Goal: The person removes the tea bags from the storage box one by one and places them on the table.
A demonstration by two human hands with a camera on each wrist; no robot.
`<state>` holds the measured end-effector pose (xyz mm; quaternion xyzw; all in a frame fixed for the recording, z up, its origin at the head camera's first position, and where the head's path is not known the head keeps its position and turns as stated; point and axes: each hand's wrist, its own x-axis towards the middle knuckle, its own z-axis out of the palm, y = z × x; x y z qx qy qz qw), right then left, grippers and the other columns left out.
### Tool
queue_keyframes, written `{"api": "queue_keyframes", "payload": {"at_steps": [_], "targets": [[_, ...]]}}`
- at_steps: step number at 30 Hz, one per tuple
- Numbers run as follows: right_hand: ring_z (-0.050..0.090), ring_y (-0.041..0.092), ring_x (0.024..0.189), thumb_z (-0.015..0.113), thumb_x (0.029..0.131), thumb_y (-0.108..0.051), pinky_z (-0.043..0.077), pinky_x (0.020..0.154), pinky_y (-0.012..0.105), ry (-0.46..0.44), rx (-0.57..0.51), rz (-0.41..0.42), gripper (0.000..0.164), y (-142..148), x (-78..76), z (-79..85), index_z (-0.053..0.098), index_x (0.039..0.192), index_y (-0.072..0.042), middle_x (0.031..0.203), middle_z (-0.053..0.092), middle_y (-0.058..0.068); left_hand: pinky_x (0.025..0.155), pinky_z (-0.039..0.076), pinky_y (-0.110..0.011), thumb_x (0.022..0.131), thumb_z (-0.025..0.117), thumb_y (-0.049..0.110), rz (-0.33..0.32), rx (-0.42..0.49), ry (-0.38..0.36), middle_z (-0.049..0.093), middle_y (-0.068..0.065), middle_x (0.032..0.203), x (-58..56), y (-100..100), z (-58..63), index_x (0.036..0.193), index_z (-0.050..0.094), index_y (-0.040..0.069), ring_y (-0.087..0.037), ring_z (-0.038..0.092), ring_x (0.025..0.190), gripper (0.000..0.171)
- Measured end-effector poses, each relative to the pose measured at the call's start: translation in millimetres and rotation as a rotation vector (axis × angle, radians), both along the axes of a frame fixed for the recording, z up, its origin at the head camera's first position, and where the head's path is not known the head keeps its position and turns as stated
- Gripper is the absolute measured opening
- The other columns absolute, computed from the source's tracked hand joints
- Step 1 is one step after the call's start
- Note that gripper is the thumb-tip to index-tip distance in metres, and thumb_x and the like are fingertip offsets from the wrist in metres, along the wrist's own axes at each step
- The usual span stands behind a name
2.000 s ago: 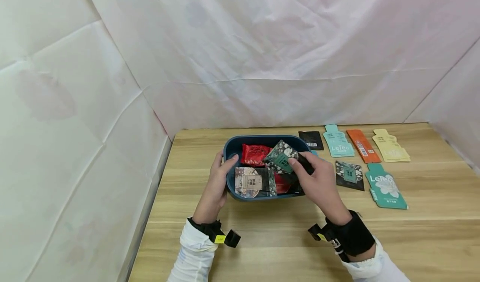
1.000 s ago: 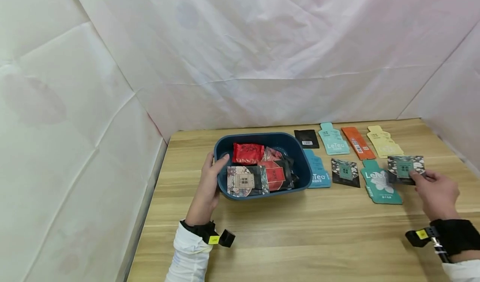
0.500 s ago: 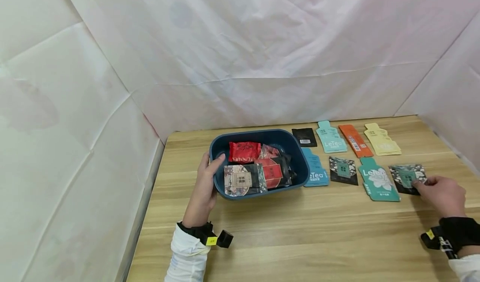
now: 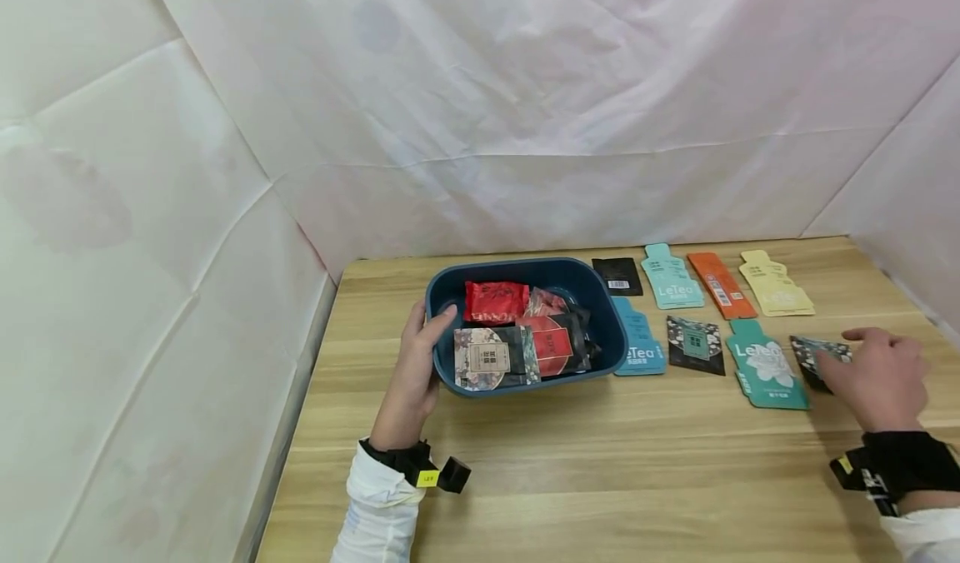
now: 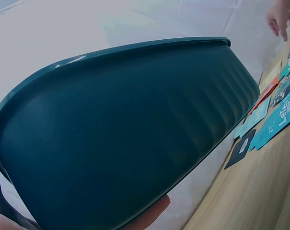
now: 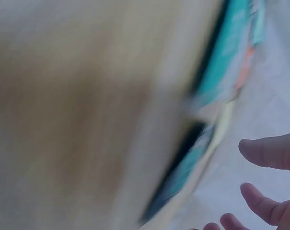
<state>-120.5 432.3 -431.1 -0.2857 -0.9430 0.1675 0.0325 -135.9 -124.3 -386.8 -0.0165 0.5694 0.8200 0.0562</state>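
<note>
My left hand [image 4: 408, 380] holds a dark blue plastic bin [image 4: 558, 271] by its left end, thumb over the rim. The bin's outer wall [image 5: 125, 129] fills most of the left wrist view. Inside it lie a shiny red packet [image 4: 497, 301], a floral sachet with a beige label [image 4: 491, 359] and a red-and-black sachet [image 4: 555, 342], among others partly hidden. At the right, a dark floral sachet with a green label [image 4: 806, 351] lies on the table, partly covered by my right hand [image 4: 885, 384]. That hand hovers over it, its thumb and fingers spread and holding nothing.
On the wooden table [image 4: 600, 480] lie a green sachet [image 4: 768, 371], another dark floral sachet [image 4: 695, 345], a blue sachet [image 4: 640, 346], a black sachet [image 4: 617, 276], a mint sachet [image 4: 672, 278], an orange packet [image 4: 722, 286] and a yellow sachet [image 4: 776, 286]. White sheeting [image 4: 525, 88] stands behind.
My right hand has carried the dark floral sachet from the bin to the table's right side, laid it beside the green one and let go. The left hand keeps hold of the bin.
</note>
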Motion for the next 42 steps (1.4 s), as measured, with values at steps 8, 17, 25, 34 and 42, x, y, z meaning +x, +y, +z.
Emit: {"api": "queue_keyframes", "payload": {"at_steps": [8, 17, 25, 34, 42], "targets": [[0.025, 0.063, 0.114, 0.059, 0.093, -0.040, 0.034, 0.071, 0.065, 0.081, 0.037, 0.199, 0.062, -45, -9.1, 22.5, 0.046, 0.130, 0.008, 0.134, 0.023, 0.046, 0.106, 0.039, -0.044, 0.098, 0.053, 0.028, 0.001, 0.006, 0.006, 0.035, -0.015, 0.147, 1.0, 1, 0.1, 0.145, 0.031, 0.013, -0.032, 0.038, 0.134, 0.054], [0.028, 0.058, 0.120, 0.060, 0.095, -0.033, 0.036, 0.079, 0.065, 0.286, 0.009, 0.420, 0.053, -120, -20.3, 54.2, 0.051, 0.131, 0.005, 0.134, 0.036, 0.038, 0.103, 0.042, -0.043, 0.098, 0.054, 0.028, 0.003, -0.003, 0.006, 0.038, -0.014, 0.145, 0.8, 1, -0.6, 0.144, 0.034, 0.014, -0.031, 0.042, 0.131, 0.052], [0.038, 0.050, 0.116, 0.071, 0.089, -0.016, 0.028, 0.093, 0.061, 0.535, 0.005, 0.641, 0.048, -202, -21.5, 93.8, 0.053, 0.129, 0.003, 0.125, 0.048, 0.031, 0.103, 0.042, -0.045, 0.098, 0.053, 0.028, -0.001, -0.002, 0.010, 0.037, -0.016, 0.146, 1.6, 1, 1.2, 0.145, 0.032, 0.011, -0.029, 0.044, 0.128, 0.054], [0.048, 0.033, 0.123, 0.072, 0.089, -0.020, 0.042, 0.099, 0.052, 0.346, -0.081, 1.033, 0.060, -266, -28.5, 87.9, 0.044, 0.140, -0.006, 0.135, 0.050, 0.015, 0.099, 0.045, -0.043, 0.098, 0.053, 0.029, -0.003, -0.010, 0.009, 0.038, -0.018, 0.145, -0.4, 2, 1.1, 0.144, 0.034, 0.013, -0.030, 0.047, 0.126, 0.052], [0.055, 0.026, 0.117, 0.076, 0.085, -0.021, 0.047, 0.097, 0.046, 0.119, -0.107, 1.164, 0.063, -285, -46.7, 84.1, 0.047, 0.139, -0.006, 0.127, 0.057, 0.011, 0.098, 0.045, -0.045, 0.098, 0.052, 0.029, -0.011, -0.004, 0.012, 0.037, -0.019, 0.145, -3.9, 5, 3.3, 0.144, 0.032, 0.011, -0.030, 0.047, 0.125, 0.053]]}}
